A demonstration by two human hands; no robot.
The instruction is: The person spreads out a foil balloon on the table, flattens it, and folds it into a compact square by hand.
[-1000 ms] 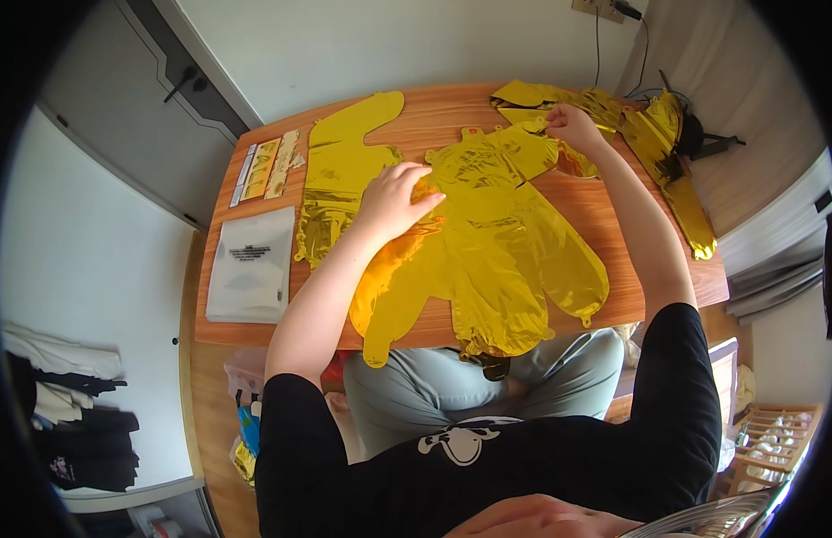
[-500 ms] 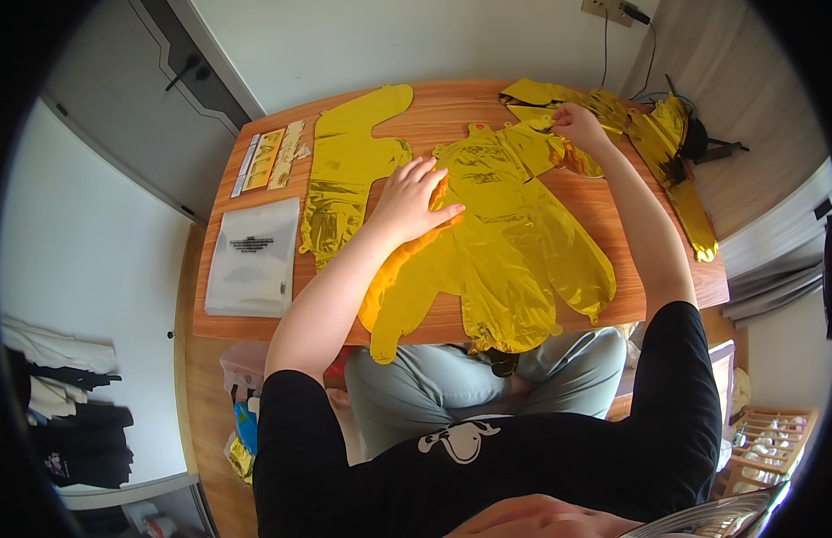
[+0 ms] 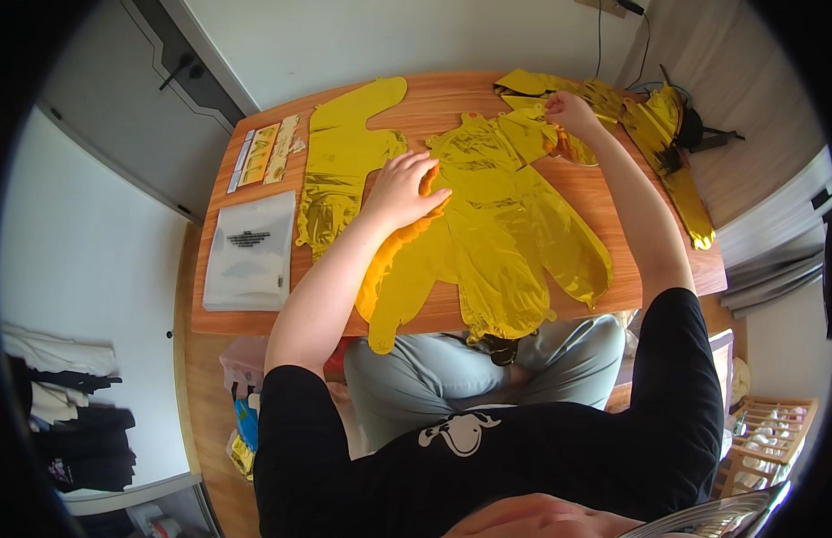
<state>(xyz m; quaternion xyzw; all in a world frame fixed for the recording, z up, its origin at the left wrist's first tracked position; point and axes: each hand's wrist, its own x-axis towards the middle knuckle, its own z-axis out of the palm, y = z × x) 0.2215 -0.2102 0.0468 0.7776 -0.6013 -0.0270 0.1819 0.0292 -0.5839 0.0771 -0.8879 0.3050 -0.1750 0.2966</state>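
Observation:
A large, flat gold foil balloon lies across the middle of the wooden table, its lower lobes hanging past the near edge. My left hand rests at its left side, thumb apart from the stretched fingers, over an orange-looking fold. At the upper right, my right hand is closed in a pinch on a corner of the foil near a small tab. The fingertips are too small to show exactly what is between them. Another flat gold foil balloon lies just left of my left hand.
More crumpled gold foil covers the back right corner, beside a black object with a cable. On the left lie a clear plastic bag and printed cards. My crossed legs are under the near edge.
The whole view has shifted slightly. My left hand's fingers have drawn closer together beside the foil fold. My right hand keeps its pinch at the balloon's upper right corner.

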